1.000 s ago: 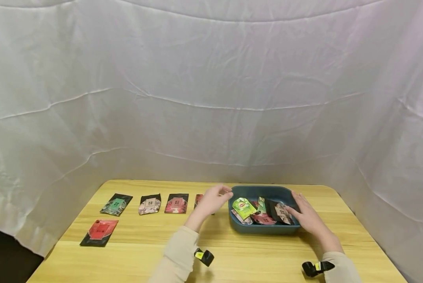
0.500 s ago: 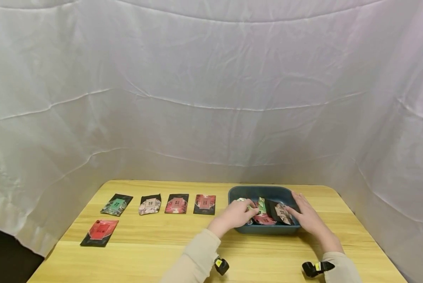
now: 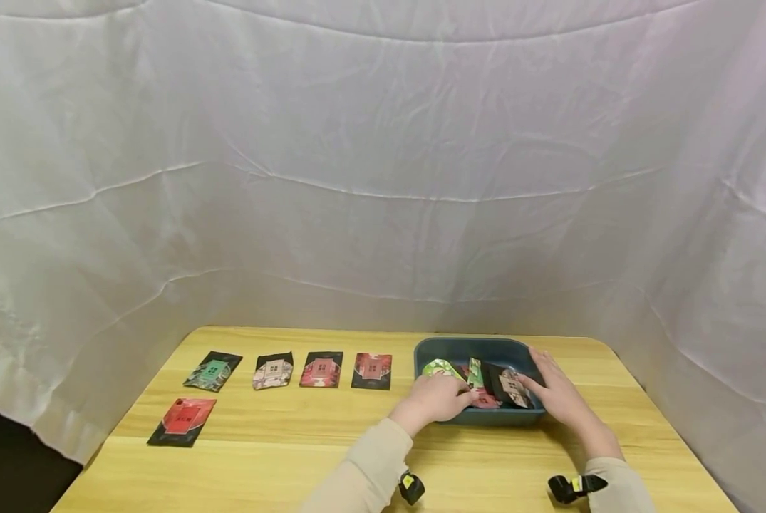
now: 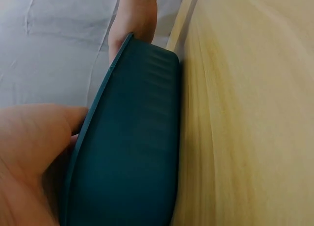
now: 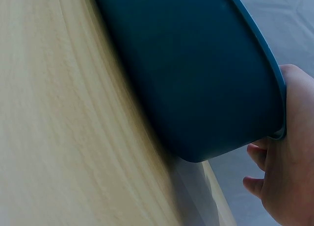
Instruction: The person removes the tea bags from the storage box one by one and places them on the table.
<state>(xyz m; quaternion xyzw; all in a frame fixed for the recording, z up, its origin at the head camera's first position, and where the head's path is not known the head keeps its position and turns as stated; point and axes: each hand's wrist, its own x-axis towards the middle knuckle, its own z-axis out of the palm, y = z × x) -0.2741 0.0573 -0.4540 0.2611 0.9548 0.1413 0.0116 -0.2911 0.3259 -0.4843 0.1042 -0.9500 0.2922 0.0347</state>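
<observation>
The right hand (image 3: 559, 392) is gripping the right end of the bin (image 3: 504, 417), its thumb lying inside the rim and its fingers outside. The left hand (image 3: 439, 395) is dipping over the bin's near left part among the packets. Its fingertips are hiding in the heap and, from the left wrist, behind the bin's wall, so whether it is pinching anything I cannot tell.

Inside the bin, a lime packet (image 3: 441, 367) is showing behind the left hand, a green packet (image 3: 475, 372) and a red packet (image 3: 485, 400) are lying to its right, and a black packet (image 3: 514, 389) is sitting under the right thumb's side. The bin is standing flat on the table (image 3: 280, 442). To its left, a jade packet (image 3: 213, 371), a pale packet (image 3: 272, 371), a rose packet (image 3: 321, 370) and a crimson packet (image 3: 371, 371) are making a row; a scarlet packet (image 3: 182, 422) is lying nearer the person.

The heap is overlapping, so a blind pinch could be bringing up two packets together. A loosening right grip could be letting the bin slide. A low leftward sweep could be knocking the crimson packet askew.
</observation>
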